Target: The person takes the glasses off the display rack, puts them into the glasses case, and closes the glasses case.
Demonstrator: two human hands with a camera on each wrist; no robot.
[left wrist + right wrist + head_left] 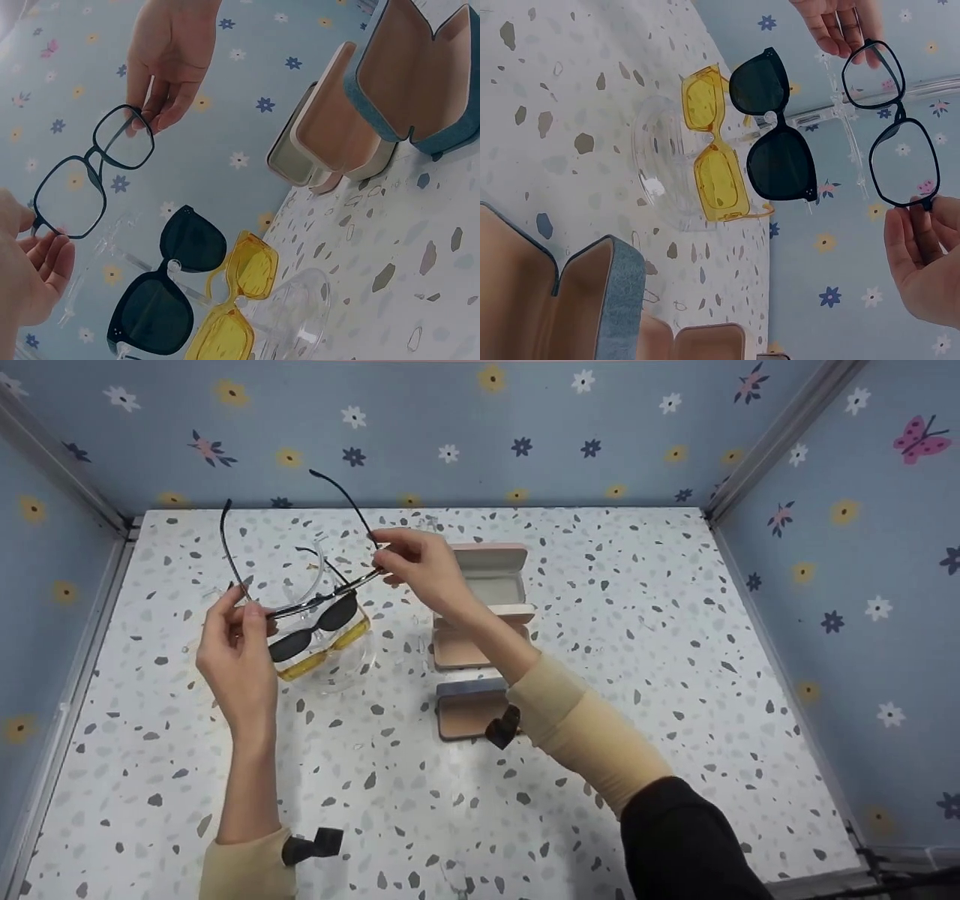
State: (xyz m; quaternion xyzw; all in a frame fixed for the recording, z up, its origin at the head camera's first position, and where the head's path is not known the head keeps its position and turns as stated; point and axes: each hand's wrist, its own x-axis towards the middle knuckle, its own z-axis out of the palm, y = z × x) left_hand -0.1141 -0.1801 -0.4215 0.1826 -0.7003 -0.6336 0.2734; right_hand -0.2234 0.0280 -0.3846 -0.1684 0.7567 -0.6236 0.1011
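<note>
Both hands hold a pair of black-framed eyeglasses (319, 600) with clear lenses, one hand at each hinge end. My left hand (238, 660) pinches the left end, and my right hand (426, 572) pinches the right end. The temples are unfolded and point toward the back wall. Just below the eyeglasses, dark sunglasses (780, 165) and yellow-tinted glasses (721, 180) rest on a clear display stand (646, 161), sunglasses above yellow. In the left wrist view, the eyeglasses' rims (91, 154) hang apart from the sunglasses (154, 311).
Three open glasses cases stand in a column right of the stand: a blue one (472, 718) nearest, a cream one (469, 649) in the middle, a pinkish one (491, 556) at the back. Flowered walls (450, 405) enclose the speckled tabletop (637, 675).
</note>
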